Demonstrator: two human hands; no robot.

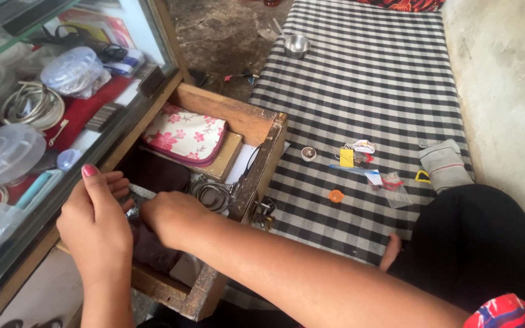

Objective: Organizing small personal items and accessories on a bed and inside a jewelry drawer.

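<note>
At the left of the frame, the left hand [95,228] is curling over a small shiny metallic item [133,203] inside the pulled-out brown wooden drawer [238,115], while the right hand [168,215] is pinching it; how firmly, I cannot tell. The sorting looks barely begun: the floral zip pouch [183,136] is lying untouched. The glass display case [44,109] is crowding the left; the checked black-and-white mat [366,79] is offering open room at right.
</note>
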